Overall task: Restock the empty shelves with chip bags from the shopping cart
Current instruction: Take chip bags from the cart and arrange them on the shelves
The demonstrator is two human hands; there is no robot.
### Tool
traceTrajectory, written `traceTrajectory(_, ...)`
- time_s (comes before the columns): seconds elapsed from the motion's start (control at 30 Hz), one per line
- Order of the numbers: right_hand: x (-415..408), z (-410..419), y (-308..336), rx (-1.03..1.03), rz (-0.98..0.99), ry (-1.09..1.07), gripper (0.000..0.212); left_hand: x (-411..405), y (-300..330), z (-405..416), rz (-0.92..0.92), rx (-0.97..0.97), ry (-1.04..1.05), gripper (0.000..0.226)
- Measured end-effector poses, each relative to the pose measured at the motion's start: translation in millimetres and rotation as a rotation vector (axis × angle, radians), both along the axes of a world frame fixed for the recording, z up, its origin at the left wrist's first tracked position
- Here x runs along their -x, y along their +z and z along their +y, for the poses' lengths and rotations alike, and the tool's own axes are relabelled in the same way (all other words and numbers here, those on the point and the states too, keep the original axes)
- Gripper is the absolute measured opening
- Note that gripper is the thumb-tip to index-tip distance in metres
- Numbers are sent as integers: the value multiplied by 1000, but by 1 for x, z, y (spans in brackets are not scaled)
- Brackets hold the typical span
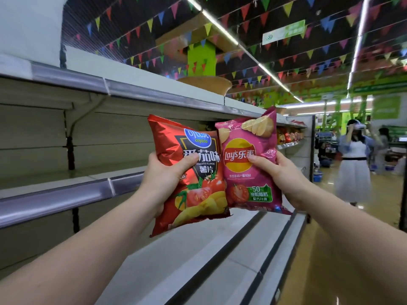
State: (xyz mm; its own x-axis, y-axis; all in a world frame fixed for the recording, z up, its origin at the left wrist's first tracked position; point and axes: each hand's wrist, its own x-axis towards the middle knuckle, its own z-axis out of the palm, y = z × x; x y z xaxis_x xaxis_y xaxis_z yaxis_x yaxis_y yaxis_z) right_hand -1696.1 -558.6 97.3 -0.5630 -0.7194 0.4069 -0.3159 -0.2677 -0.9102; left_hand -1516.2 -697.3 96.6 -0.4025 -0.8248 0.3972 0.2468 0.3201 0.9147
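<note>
The left hand [164,179] grasps a glossy red foil chip bag printed with tomatoes and yellow crisps [189,172] by its left edge, thumb across the front and the fingers wrapped behind, out of sight. The right hand [284,172] grasps a shiny pink-magenta Lay's chip bag with a yellow and red logo [251,161] by its right edge, thumb pressed over the logo. Both bags are held up in the air in front of the bare grey metal middle shelf [66,183], the red bag nearer to that shelf's front rail and the pink bag just to the right of it, their inner edges touching or overlapping slightly. Neither bag rests on the middle shelf yet. The shopping cart is not in view. The likely trouble lies in the grips: each bag is pinched at one side only, so the slippery foil could slide out or the bag could swing and snag the shelf's front rail as it goes in. Squeezing harder to prevent that would crush the crisps inside. Air-filled bags also tend to topple forward once stood up, so a bag set too close to the rail could fall off the middle shelf. Beyond that shelf, far down the aisle, a person in a white skirt [353,168] stands well apart.
</note>
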Motion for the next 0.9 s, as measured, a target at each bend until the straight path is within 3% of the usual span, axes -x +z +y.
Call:
traceTrajectory(0.07, 21, -15, 6, 2, 8, -14, 44, 21, 6, -17, 6, -3, -10, 94)
traceTrajectory(0.17, 52, -36, 12, 4, -6, -20, 48, 49, 16, -36, -6, -17, 0, 80)
traceTrajectory(0.37, 112, -76, 14, 37, -102, 42, 31, 89, 29, -62, -59, -18, -23, 66)
traceTrajectory(0.47, 144, -97, 14, 28, -161, 91, 36, 112, 32, -71, -51, -63, 17, 64)
traceTrajectory(0.63, 206, -130, 18, -29, -229, 200, 45, 161, 37, -76, -29, -113, 106, 41)
traceTrajectory(0.9, 292, -183, 32, -90, -289, 352, 33, 224, 54, -92, -77, -175, 226, 52)
